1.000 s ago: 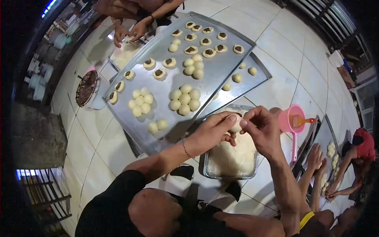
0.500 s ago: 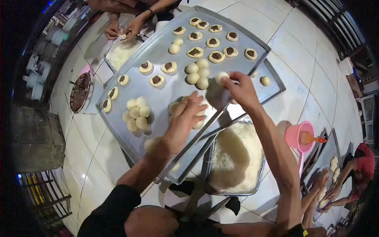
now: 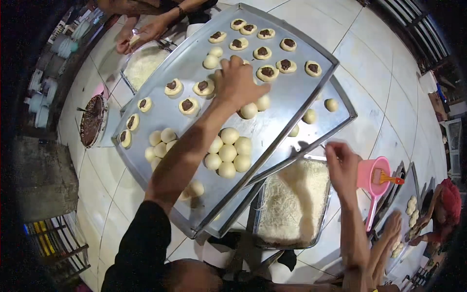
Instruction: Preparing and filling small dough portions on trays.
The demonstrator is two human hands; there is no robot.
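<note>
My left hand (image 3: 239, 85) reaches across the upper metal tray (image 3: 272, 124), cupped over pale round dough balls (image 3: 249, 110); its fingertips are hidden. Close to my left forearm sit a tight cluster of dough balls (image 3: 227, 153) and another group (image 3: 158, 143) partly behind the arm. Flattened dough rounds topped with dark brown filling (image 3: 203, 88) lie around the left hand and along the far side. My right hand (image 3: 343, 168) is raised beside a pan of pale shreds (image 3: 292, 204), its fingers loosely bent and apart, with nothing visible in them.
Under the upper tray, a second tray (image 3: 340, 113) carries several dough balls. A pink dipper (image 3: 373, 177) with a brush (image 3: 384, 178) stands at right. A bowl of dark filling (image 3: 92, 121) sits at left. Co-workers' hands (image 3: 146, 33) work at the far left and others at right.
My left hand has moved farther up the tray, uncovering the near dough cluster. My right hand has drawn back toward me and right; the dough ball it held no longer shows in it.
</note>
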